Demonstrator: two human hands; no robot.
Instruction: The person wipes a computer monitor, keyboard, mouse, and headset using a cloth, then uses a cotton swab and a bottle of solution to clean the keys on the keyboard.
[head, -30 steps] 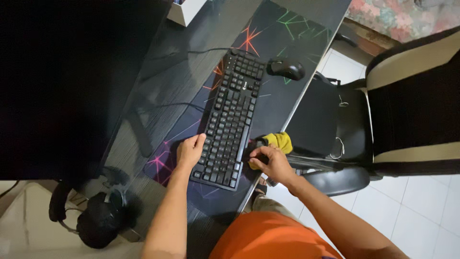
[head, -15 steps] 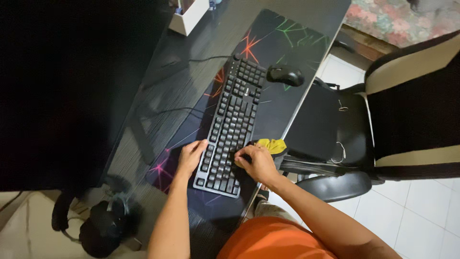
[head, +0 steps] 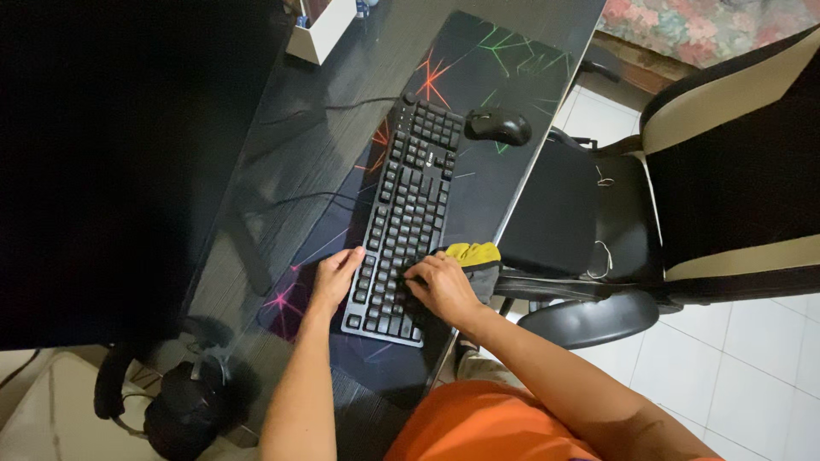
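Observation:
A black keyboard lies lengthwise on a dark desk mat with coloured star lines. My left hand grips the keyboard's left edge near its close end. My right hand presses a yellow and dark cloth onto the keys at the keyboard's right side; most of the cloth sits under the palm.
A black mouse rests on the mat beside the keyboard's far end. A large dark monitor fills the left. A black and cream office chair stands to the right. Headphones lie at the lower left, and a white box stands at the back.
My right hand has slid the cloth leftward from the mat beside the keyboard onto the keys. My left hand has stayed on the keyboard's edge.

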